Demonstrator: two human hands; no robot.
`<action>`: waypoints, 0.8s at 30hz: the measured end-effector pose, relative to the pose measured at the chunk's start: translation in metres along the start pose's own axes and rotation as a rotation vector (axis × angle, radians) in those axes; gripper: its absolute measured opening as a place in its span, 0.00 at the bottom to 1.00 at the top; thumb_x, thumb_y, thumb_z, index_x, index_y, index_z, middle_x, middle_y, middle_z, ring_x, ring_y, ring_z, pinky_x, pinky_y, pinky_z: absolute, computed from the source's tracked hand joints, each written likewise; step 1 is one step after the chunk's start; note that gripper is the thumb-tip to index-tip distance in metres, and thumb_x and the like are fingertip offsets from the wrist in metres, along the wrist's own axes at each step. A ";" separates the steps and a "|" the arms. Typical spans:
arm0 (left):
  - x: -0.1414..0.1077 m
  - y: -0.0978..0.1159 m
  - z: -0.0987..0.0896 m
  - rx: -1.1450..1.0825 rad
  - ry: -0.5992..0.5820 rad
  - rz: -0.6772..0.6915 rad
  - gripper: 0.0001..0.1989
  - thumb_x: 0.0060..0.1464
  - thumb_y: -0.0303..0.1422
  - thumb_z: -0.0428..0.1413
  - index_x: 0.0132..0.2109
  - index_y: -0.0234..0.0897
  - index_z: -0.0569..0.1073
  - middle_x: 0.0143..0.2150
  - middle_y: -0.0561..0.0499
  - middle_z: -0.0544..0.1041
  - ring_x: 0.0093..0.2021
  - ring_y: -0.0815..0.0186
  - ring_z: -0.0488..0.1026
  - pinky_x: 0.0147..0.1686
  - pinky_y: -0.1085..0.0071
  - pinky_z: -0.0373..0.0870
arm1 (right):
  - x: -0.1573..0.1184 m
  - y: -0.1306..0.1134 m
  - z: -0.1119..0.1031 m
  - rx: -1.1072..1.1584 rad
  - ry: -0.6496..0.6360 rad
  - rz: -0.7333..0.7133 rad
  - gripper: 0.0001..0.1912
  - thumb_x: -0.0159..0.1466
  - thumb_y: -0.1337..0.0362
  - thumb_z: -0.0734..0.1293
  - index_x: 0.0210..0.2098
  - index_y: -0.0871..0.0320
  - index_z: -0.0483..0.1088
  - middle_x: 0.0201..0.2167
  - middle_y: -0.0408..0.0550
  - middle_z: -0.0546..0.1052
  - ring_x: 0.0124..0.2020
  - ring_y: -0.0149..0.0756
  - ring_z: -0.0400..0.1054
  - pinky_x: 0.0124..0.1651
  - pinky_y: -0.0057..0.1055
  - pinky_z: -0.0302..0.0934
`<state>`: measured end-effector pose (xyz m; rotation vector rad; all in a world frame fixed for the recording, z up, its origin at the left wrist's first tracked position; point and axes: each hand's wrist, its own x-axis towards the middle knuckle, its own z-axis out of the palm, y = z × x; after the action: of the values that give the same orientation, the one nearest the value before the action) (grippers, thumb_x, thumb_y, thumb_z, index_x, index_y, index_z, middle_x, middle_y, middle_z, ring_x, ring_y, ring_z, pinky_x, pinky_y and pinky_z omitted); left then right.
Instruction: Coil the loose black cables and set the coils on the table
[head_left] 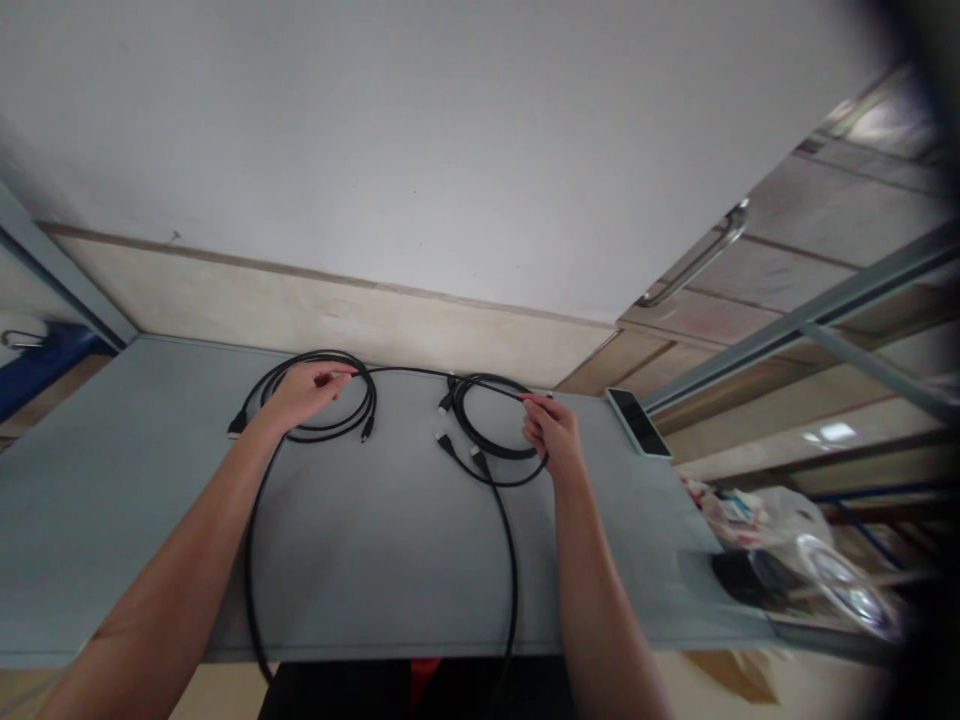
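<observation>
1. Left hand: fingers closed on the far side of the left coil of black cable; a black plug lies just left of the hand.
2. Centre: a cable strand links both coils above further black plugs on the grey counter.
3. Right hand: thumb and fingers pinched on the right coil of black cable.
4. Far right: smartphone at the counter's edge; plastic bag beyond it, nearer.
</observation>
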<state>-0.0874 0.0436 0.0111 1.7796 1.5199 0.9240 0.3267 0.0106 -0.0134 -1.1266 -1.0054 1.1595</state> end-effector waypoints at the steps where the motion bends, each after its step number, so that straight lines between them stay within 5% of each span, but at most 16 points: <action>1: 0.000 0.000 0.002 0.018 -0.039 0.018 0.22 0.53 0.47 0.54 0.48 0.39 0.80 0.25 0.51 0.76 0.26 0.64 0.72 0.26 0.73 0.64 | -0.001 0.000 0.000 -0.008 -0.019 0.023 0.14 0.55 0.59 0.74 0.38 0.61 0.76 0.14 0.33 0.51 0.15 0.21 0.42 0.15 0.21 0.38; 8: -0.003 0.003 0.017 0.089 -0.115 0.096 0.28 0.57 0.46 0.52 0.60 0.39 0.71 0.30 0.51 0.79 0.28 0.64 0.73 0.30 0.70 0.67 | -0.005 -0.006 -0.001 -0.017 -0.106 0.125 0.14 0.54 0.60 0.75 0.37 0.62 0.76 0.14 0.32 0.51 0.15 0.20 0.41 0.14 0.20 0.37; 17: -0.020 0.025 0.063 0.047 -0.227 0.229 0.20 0.61 0.41 0.50 0.51 0.37 0.79 0.42 0.46 0.82 0.37 0.62 0.77 0.37 0.70 0.71 | -0.012 0.002 0.025 -0.028 -0.229 0.166 0.15 0.56 0.58 0.73 0.39 0.60 0.75 0.14 0.31 0.49 0.15 0.21 0.40 0.15 0.21 0.36; 20: -0.023 0.027 0.068 0.041 -0.153 0.251 0.18 0.60 0.40 0.51 0.50 0.38 0.79 0.43 0.46 0.83 0.36 0.62 0.78 0.37 0.70 0.71 | -0.015 0.004 0.036 -0.022 -0.247 0.151 0.15 0.57 0.57 0.73 0.40 0.60 0.75 0.15 0.32 0.49 0.15 0.21 0.40 0.15 0.21 0.36; 24: -0.017 0.025 0.051 0.066 0.036 0.279 0.17 0.60 0.40 0.52 0.47 0.39 0.81 0.43 0.48 0.83 0.39 0.62 0.79 0.40 0.69 0.72 | -0.016 0.001 0.037 -0.046 -0.301 0.169 0.18 0.57 0.58 0.73 0.43 0.61 0.76 0.16 0.32 0.49 0.16 0.21 0.41 0.15 0.21 0.37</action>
<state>-0.0329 0.0229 0.0006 2.0690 1.3592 1.0545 0.2879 -0.0002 -0.0088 -1.1107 -1.1881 1.4795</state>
